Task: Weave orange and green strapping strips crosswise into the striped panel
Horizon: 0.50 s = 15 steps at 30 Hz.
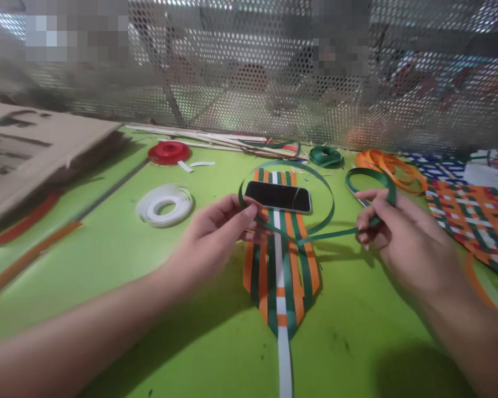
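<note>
My left hand [218, 229] pinches a narrow green strip [330, 236] between thumb and fingers. The strip loops up and around above the table, then runs across to my right hand [410, 243]. There my fingers are closed around its coiled part, and a thin silvery edge, too unclear to name, shows beside them. Between and below my hands lies a partly woven piece [255, 271] of orange, green and white strips, pointed at the near end. A white strip tail [285, 359] extends from that point towards me. A black-screened phone [279, 197] rests across the woven piece's far part.
A white roll [166, 207] and a red roll [169, 152] lie left on the green table [216, 342]. Thin sticks [216, 137], a green coil [326, 156] and orange coils [392, 166] line the back by a perforated screen [249, 83]. Cardboard [45, 143] is left, checkered weaving [473, 221] right.
</note>
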Motion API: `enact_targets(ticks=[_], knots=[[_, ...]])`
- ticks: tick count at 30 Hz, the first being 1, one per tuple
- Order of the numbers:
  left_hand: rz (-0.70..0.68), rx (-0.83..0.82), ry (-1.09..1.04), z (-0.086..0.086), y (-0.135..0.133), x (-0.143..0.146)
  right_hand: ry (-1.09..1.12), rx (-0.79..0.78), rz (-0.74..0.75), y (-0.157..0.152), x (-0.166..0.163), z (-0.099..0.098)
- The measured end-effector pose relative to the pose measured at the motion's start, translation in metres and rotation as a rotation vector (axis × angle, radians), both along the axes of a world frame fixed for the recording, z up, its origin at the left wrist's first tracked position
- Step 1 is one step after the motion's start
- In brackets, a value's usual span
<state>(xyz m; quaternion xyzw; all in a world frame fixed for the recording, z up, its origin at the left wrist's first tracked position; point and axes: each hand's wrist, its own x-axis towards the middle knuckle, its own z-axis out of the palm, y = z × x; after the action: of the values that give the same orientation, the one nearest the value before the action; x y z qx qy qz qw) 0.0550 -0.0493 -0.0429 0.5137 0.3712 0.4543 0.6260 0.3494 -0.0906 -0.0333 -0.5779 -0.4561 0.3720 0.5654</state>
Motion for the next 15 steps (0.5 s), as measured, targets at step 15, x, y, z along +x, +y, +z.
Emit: enact_targets(ticks=[15], knots=[[0.139, -0.259, -0.120, 0.004, 0.019, 0.002, -0.716, 0.033, -0.165, 0.018, 0.033, -0.010]])
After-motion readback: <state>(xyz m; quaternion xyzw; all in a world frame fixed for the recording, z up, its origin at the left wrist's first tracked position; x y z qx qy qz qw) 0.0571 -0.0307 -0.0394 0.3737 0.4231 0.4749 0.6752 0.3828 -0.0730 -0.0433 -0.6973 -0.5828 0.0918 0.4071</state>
